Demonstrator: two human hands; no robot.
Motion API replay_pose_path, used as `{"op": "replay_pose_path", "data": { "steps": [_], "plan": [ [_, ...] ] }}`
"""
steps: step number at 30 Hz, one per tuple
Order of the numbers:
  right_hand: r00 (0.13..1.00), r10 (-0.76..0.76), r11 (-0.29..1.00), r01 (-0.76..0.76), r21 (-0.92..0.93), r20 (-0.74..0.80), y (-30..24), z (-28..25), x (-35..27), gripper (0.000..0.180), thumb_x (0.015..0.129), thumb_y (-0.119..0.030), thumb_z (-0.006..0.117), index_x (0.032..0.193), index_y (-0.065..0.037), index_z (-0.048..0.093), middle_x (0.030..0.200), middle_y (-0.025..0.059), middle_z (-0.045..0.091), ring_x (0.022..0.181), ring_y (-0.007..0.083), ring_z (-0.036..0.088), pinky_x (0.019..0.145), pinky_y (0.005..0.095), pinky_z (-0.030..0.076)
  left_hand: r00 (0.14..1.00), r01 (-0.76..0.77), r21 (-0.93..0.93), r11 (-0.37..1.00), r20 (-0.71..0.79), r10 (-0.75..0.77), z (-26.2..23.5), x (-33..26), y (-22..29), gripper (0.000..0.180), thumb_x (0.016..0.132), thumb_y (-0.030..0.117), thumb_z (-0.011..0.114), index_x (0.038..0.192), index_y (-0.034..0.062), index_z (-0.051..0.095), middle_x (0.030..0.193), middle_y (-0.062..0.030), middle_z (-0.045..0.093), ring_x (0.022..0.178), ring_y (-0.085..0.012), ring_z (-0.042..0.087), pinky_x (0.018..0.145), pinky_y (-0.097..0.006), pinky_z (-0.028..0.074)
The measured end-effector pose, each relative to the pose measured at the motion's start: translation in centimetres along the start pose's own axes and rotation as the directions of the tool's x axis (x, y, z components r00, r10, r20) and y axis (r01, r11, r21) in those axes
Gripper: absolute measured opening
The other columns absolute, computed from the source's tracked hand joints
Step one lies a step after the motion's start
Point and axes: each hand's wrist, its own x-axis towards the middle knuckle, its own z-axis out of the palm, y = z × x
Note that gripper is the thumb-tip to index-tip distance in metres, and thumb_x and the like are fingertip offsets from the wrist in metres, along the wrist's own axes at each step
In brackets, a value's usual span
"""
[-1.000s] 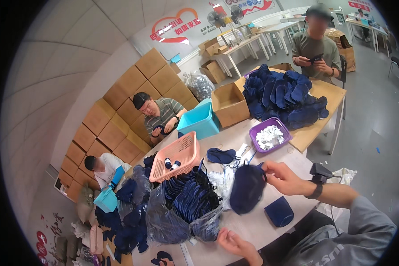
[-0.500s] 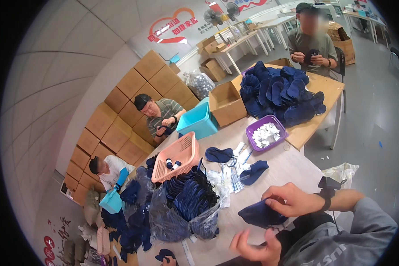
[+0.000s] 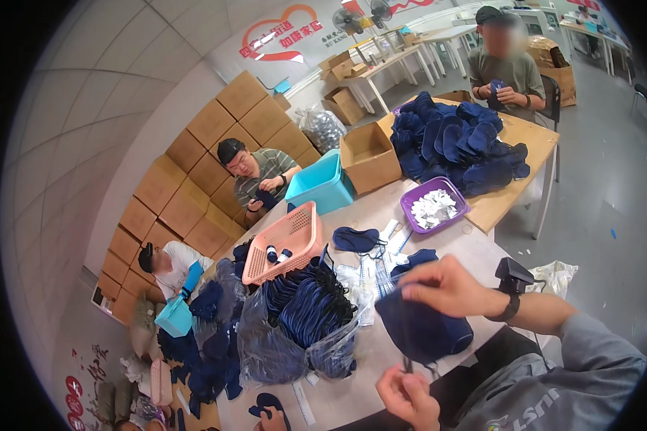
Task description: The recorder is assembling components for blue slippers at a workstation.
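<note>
A dark navy cloth eye mask [image 3: 424, 327] hangs over the table in front of me, its flat face tilted upward. My right hand [image 3: 446, 287] pinches its upper edge between thumb and fingers. Below it, my left hand [image 3: 410, 399] is closed at the mask's thin dark strap [image 3: 408, 365]; the fingertips are partly blurred. Another navy eye mask [image 3: 356, 239] lies on paper strips beyond, and a further mask [image 3: 417, 260] is partly covered by my right hand. Left of my hands, a clear plastic bag [image 3: 269, 359] holds a dense stack of navy masks [image 3: 305, 309].
A pink basket [image 3: 295, 248] with small dark spools, a purple basket [image 3: 404, 208] of white tags, a blue bin [image 3: 320, 188] and a cardboard box [image 3: 370, 161] stand beyond. A navy pile [image 3: 453, 147] covers the far table. Co-workers sit around; another person's hand [image 3: 272, 419] shows at the bottom.
My right hand has moved up and left, lifting the eye mask and turning its face into view. My left hand's spread fingers have closed at the strap.
</note>
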Motion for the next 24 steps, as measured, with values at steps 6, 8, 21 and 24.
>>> {"op": "replay_pose_path", "data": {
  "steps": [6,8,21,24],
  "plan": [
    [0.995,0.054,0.956,-0.027,0.293,-0.087,-1.3,-0.4,3.2,0.019,0.101,-0.004,0.068,0.115,0.006,0.074,0.093,-0.0021,0.072,0.083,0.0041,0.06,0.072,0.0228,0.052,0.945,-0.232,0.22,0.947,0.28,0.166,0.6,-2.1,0.3,0.031,0.11,0.017,0.054,0.134,-0.0007,0.044,0.089,-0.0087,0.059,0.063,-0.0114,0.052,0.056,-0.024,0.042],
    [0.997,0.08,0.968,-0.073,0.241,-0.02,-2.0,0.7,3.0,0.018,0.099,-0.005,0.07,0.114,0.005,0.075,0.091,-0.0022,0.072,0.082,0.0035,0.058,0.069,0.0222,0.05,0.973,-0.014,0.234,0.972,0.225,-0.04,0.4,-1.8,1.1,0.036,0.11,0.018,0.055,0.137,-0.001,0.041,0.093,-0.0093,0.061,0.069,-0.0127,0.056,0.064,-0.026,0.046],
    [0.947,-0.096,0.934,0.193,-0.3,0.307,-1.2,-0.6,-3.5,0.02,0.095,-0.024,0.078,0.112,-0.014,0.082,0.091,0.0075,0.079,0.066,0.0143,0.069,0.061,0.0267,0.052,0.875,-0.481,0.476,0.736,0.215,0.433,1.8,3.1,1.1,0.027,0.092,0.014,0.075,0.114,-0.0012,0.069,0.12,-0.0201,0.061,0.116,-0.0347,0.059,0.104,-0.045,0.045],
    [0.95,-0.125,0.987,0.148,-0.061,0.286,-2.4,-0.1,-3.8,0.014,0.096,-0.012,0.073,0.103,-0.001,0.078,0.079,0.0141,0.074,0.065,0.0193,0.069,0.062,0.0328,0.054,0.888,-0.457,0.445,0.77,0.276,0.368,-0.1,4.7,-3.8,0.028,0.094,0.009,0.072,0.12,-0.0024,0.068,0.117,-0.0133,0.064,0.104,-0.025,0.064,0.092,-0.037,0.052]
  ]
}}
